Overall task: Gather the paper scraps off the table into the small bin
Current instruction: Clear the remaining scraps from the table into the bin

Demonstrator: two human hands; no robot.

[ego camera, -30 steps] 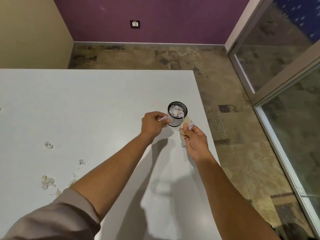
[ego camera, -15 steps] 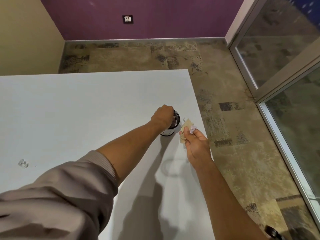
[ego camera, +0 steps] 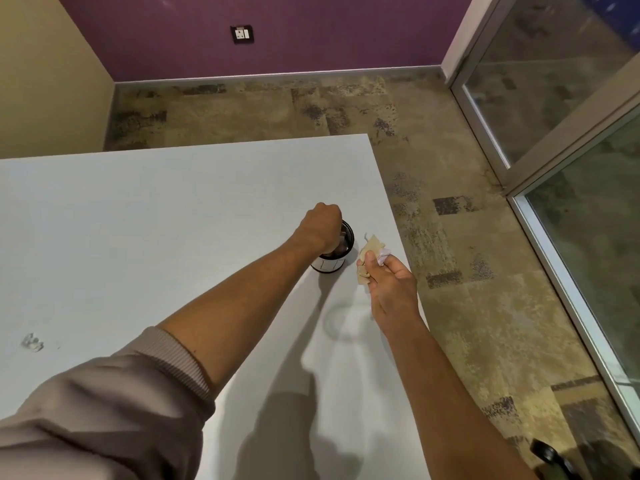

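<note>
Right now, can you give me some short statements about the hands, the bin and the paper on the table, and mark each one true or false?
1. The left hand is at the mouth of the small black round bin. True.
2. The right hand is empty. False: it pinches tan and white paper scraps.
3. The bin lies tipped over. False: it stands upright on the pale grey table.
4. One crumpled white scrap remains at the table's left. True.

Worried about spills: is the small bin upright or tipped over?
Upright. The small bin stands on its base on the table, rim up, with the left hand over its mouth.
</note>
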